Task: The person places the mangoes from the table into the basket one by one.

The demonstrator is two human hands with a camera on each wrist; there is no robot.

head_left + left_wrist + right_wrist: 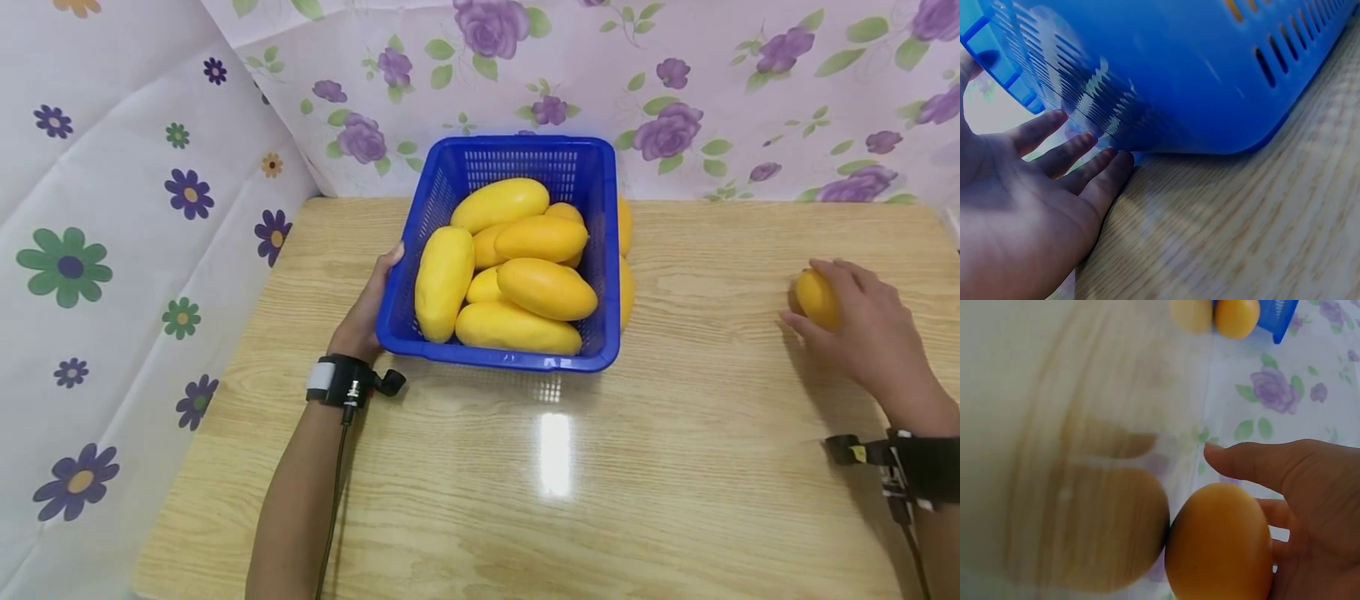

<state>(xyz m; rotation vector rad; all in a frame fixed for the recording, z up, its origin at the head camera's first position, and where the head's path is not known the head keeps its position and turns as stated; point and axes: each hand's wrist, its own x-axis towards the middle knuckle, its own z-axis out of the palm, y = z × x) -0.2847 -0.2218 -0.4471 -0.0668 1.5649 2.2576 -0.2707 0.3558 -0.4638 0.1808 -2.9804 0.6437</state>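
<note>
A blue plastic basket (pixel 495 360) stands at the table's back, holding several long yellow fruits (pixel 547 288) that look like mangoes. My left hand (pixel 369 310) is at the basket's left side, thumb up by the rim. In the left wrist view its fingers (pixel 1063 153) are spread and fairly straight, fingertips at the slotted wall. On the right, my right hand (pixel 870 325) reaches around a single yellow mango (pixel 817 298) lying on the table. The right wrist view shows the thumb (pixel 1244 461) apart from this mango, with the other fingers partly hidden behind it.
More yellow fruits (pixel 626 292) lie just beyond the basket's right side, partly hidden by it. The wood-grain table (pixel 465 500) meets a flowered cloth (pixel 675 100) at the back and another (pixel 112 333) on the left. Each wrist wears a strapped camera with a cable.
</note>
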